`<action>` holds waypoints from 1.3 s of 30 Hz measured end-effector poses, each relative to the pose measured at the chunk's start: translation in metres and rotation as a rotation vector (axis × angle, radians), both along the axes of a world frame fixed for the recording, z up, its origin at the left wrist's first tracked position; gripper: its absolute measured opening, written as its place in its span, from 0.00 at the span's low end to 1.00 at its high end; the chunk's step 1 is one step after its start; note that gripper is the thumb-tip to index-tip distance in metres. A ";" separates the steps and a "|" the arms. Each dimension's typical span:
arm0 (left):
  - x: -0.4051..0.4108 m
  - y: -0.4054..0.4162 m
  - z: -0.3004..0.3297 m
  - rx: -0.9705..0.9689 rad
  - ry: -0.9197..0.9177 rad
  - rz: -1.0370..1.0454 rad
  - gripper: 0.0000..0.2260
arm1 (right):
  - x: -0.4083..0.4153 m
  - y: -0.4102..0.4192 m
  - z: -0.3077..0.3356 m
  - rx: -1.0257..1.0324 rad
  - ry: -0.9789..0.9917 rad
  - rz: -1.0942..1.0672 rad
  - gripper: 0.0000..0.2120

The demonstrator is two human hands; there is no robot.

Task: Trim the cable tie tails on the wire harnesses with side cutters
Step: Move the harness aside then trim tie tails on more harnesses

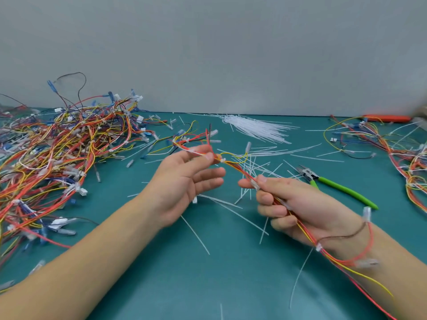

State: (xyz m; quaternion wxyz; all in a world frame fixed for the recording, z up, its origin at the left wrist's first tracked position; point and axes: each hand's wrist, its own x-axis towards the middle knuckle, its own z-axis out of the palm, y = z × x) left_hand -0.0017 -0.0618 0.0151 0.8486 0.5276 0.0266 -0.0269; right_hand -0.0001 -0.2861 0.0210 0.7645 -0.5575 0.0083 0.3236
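I hold one red, yellow and orange wire harness (233, 166) above the green mat. My left hand (184, 181) pinches it between thumb and forefinger close to a white cable tie (223, 160); the other fingers are stretched out. My right hand (295, 204) grips the same harness lower down, and its wires trail over my right wrist. A long white tie tail (300, 273) hangs from a second tie near that wrist. The side cutters (332, 183), with green handles, lie on the mat to the right of my right hand, untouched.
A big heap of harnesses (57, 153) fills the left side of the mat. More harnesses (392, 148) lie at the right edge. A bundle of unused white cable ties (254, 128) sits at the back. Cut tails (231, 209) litter the middle. An orange tool (388, 118) lies far right.
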 end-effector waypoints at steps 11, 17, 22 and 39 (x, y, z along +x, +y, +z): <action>-0.009 -0.010 -0.004 0.336 -0.092 -0.064 0.11 | -0.003 0.003 -0.002 -0.025 -0.064 0.104 0.16; -0.009 -0.010 -0.001 0.313 -0.046 -0.059 0.07 | 0.000 -0.008 0.003 -0.105 -0.190 0.145 0.12; -0.008 -0.008 0.000 0.296 -0.012 0.036 0.07 | 0.001 -0.010 0.006 -0.106 -0.176 0.223 0.19; 0.010 0.016 0.000 0.197 0.071 0.462 0.06 | 0.006 -0.023 0.011 0.001 -0.052 0.236 0.34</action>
